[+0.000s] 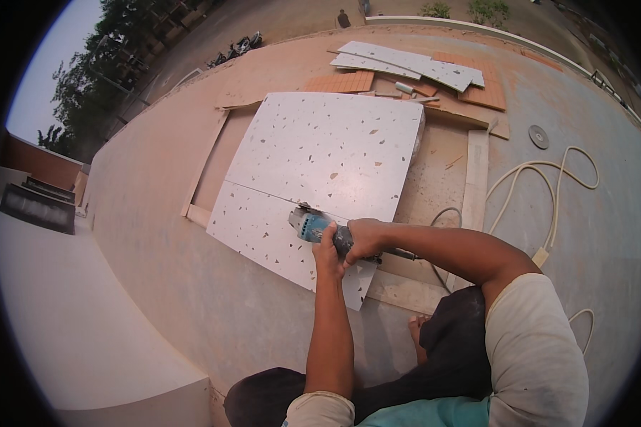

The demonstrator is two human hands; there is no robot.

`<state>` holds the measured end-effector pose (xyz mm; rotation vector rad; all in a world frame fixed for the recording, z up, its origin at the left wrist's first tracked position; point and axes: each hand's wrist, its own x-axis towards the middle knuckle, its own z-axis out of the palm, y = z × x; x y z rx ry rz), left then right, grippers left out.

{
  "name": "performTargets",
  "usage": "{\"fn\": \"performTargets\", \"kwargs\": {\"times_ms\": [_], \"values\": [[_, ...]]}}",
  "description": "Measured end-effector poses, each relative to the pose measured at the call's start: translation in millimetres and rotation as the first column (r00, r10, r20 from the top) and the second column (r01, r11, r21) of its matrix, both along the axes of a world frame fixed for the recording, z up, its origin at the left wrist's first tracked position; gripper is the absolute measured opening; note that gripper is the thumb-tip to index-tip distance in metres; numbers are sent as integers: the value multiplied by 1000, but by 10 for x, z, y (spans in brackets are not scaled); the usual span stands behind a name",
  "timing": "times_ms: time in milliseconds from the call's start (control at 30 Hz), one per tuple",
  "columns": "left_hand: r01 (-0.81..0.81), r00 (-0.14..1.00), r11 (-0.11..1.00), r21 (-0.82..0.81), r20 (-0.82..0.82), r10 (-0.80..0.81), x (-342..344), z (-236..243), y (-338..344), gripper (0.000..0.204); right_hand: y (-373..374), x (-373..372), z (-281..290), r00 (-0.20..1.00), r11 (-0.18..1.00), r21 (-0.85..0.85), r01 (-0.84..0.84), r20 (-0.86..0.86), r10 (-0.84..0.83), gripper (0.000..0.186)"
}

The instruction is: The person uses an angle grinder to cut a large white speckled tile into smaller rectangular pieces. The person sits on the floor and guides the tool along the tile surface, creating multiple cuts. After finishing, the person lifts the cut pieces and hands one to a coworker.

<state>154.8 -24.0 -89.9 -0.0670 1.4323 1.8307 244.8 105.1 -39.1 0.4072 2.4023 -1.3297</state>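
A teal and grey angle grinder (313, 226) rests over a large white speckled slab (327, 142), its disc (303, 208) at a straight line across the slab. My left hand (327, 250) is closed on the grinder's body from the near side. My right hand (363, 237) grips its rear part, just to the right of my left hand. A dark cord trails right from the tool. The slab lies on a shallow wooden frame (477, 178).
Cut white strips (384, 57) and orange tiles (481, 99) are stacked behind the slab. A loose disc (538, 137) and coiled pale cable (552, 178) lie at the right. A white ledge (107, 320) runs along the left. Motorbikes (233, 51) and people (343, 18) are beyond.
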Motion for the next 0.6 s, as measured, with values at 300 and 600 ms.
{"fn": "performTargets", "kwargs": {"times_ms": [300,600], "values": [[2,999,1000,-22,32,-2,21,81,30,27,7,-21,-107,1000,1000,-18,21,8,-21,67],[-17,999,999,-34,37,18,-39,-57,37,27,19,-38,-95,999,999,-12,32,23,-32,64]]}}
